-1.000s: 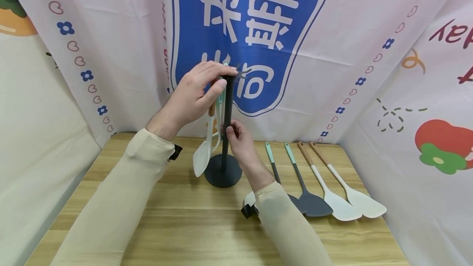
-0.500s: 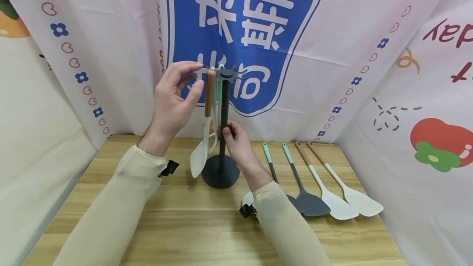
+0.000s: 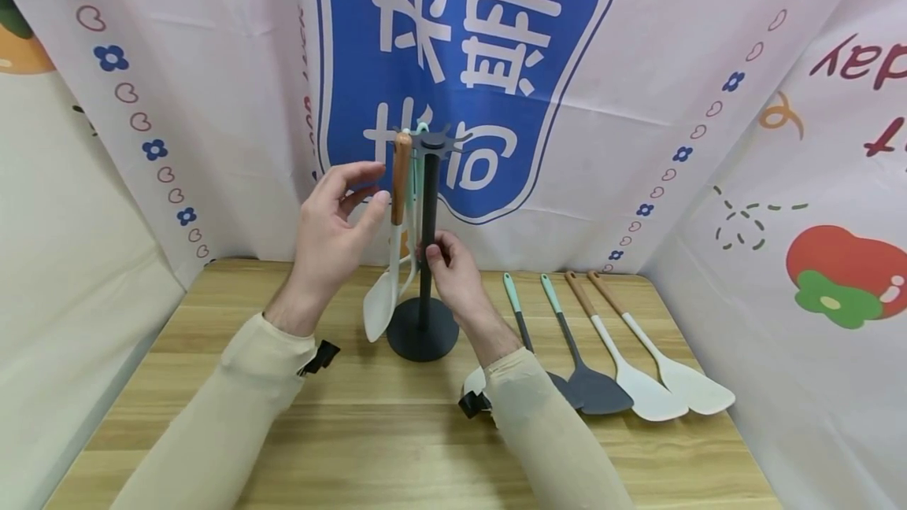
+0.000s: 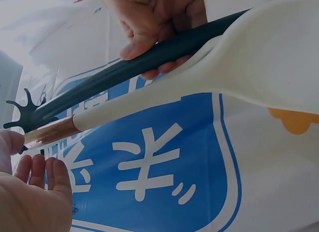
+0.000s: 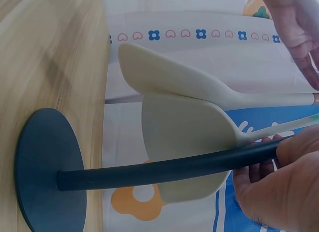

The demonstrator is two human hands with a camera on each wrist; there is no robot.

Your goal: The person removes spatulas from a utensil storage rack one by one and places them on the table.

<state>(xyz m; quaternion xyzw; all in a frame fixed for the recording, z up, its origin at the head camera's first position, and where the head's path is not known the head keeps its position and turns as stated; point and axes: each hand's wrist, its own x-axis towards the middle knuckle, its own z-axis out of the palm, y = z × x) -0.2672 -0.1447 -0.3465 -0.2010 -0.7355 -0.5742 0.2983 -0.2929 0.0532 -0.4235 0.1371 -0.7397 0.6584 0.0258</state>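
My right hand (image 3: 457, 274) grips the black pole (image 3: 428, 219) of a utensil stand midway up. Its round base (image 3: 423, 341) sits on the table, and a star-shaped hook rack (image 3: 434, 140) tops the pole. A white turner (image 3: 383, 301) with a brown wooden handle (image 3: 401, 179) hangs from the rack's left side. Behind it hangs another white utensil (image 5: 189, 127) with a mint handle (image 3: 420, 171). My left hand (image 3: 333, 230) is beside the wooden handle, thumb and fingers spread apart, holding nothing.
Right of the stand on the wooden table (image 3: 368, 447) lie two grey turners (image 3: 598, 392) with mint handles and two white turners (image 3: 652, 392) with brown handles. Part of a white utensil (image 3: 475, 380) shows beside my right wrist. Printed cloth (image 3: 638, 61) walls the table at back and sides.
My left hand has come off the top of the rack, moving left and then down beside the wooden handle. My right hand keeps its grip on the pole.
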